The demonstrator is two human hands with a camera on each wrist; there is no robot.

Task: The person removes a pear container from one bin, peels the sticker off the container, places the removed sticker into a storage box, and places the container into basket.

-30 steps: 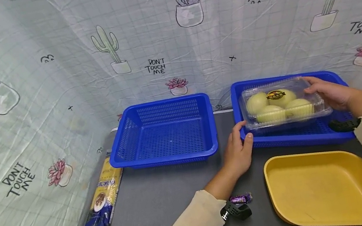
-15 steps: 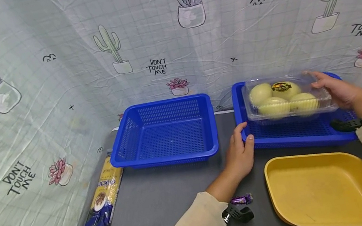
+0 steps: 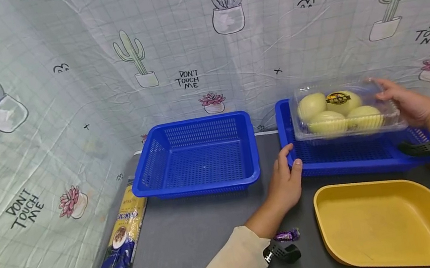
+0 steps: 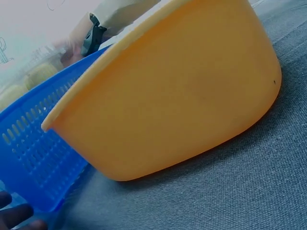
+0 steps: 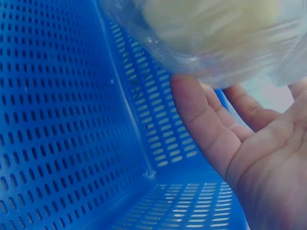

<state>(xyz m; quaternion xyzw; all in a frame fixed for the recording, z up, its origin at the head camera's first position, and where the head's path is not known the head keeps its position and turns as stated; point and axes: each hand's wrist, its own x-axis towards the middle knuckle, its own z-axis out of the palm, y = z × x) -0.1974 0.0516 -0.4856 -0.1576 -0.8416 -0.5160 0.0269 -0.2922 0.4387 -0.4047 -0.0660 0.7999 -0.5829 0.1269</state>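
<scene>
The right hand (image 3: 408,104) grips the right end of a clear plastic box (image 3: 344,105), its fingers bent against that end. Four pale green round fruits (image 3: 326,123) sit inside, under a dark label (image 3: 338,98). The box is over the far part of the right-hand blue basket (image 3: 353,167) (whether its underside touches the basket cannot be told). The left hand (image 3: 286,182), fingers loosely extended and thumb apart, touches that basket's near left corner, left of the box. A yellow tray (image 3: 387,219) stands on the desk (image 3: 198,236), nearer the person than the basket.
</scene>
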